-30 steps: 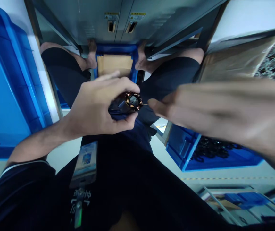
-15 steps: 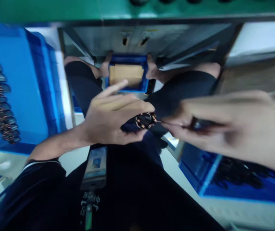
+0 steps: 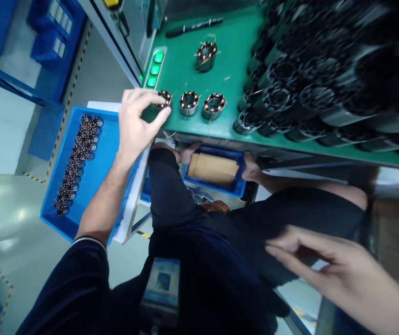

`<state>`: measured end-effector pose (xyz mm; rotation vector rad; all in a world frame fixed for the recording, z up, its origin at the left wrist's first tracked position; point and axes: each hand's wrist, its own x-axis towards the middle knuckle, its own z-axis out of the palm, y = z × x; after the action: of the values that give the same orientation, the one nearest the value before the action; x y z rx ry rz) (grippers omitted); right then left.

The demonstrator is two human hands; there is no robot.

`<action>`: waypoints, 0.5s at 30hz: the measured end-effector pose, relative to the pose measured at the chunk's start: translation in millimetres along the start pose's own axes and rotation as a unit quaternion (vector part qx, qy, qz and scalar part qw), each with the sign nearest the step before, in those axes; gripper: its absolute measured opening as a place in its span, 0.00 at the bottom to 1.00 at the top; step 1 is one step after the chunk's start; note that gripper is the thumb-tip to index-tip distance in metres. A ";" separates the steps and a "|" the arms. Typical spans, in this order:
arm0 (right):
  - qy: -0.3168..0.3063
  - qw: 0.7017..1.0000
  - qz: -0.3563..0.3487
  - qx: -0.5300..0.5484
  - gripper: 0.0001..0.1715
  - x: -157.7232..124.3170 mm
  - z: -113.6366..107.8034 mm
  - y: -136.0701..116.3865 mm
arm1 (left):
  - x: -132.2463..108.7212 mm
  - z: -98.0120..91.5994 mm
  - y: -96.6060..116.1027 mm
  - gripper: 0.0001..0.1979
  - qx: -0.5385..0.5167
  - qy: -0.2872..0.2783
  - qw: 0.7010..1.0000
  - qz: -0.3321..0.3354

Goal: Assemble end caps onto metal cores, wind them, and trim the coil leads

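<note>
My left hand reaches to the near left edge of the green bench, thumb and fingertips closed round a copper-wound stator. Its fingers hide part of that stator. Two more stators, one nearby and another to its right, stand in a row along the edge. Farther back stands a stator with loose wire ends. Over my right thigh, my right hand is slightly blurred, thumb and forefinger pinched together. Whatever may be between those fingertips is too small to make out.
Dark cylindrical parts crowd the bench's right side. A black marker lies behind the stators, near green lit buttons. At left, a blue bin holds rows of stators. A blue crate with cardboard sits between my feet.
My left hand has gone from above my lap up to the bench, with a stator at its fingertips. My right hand has parted from it and lowered. The view has swung to show the bench top.
</note>
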<state>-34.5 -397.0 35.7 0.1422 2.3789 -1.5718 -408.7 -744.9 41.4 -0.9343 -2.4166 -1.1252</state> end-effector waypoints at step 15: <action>-0.080 0.995 -0.061 -0.005 0.19 5.0 13.2 -48.5 | 184.0 87.5 -23.7 0.17 -0.024 -0.163 0.986 0.026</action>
<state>-48.4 -428.8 72.3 -0.1288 2.3085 -1.5586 -561.1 -610.3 68.3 -1.2779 -2.6074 -1.0880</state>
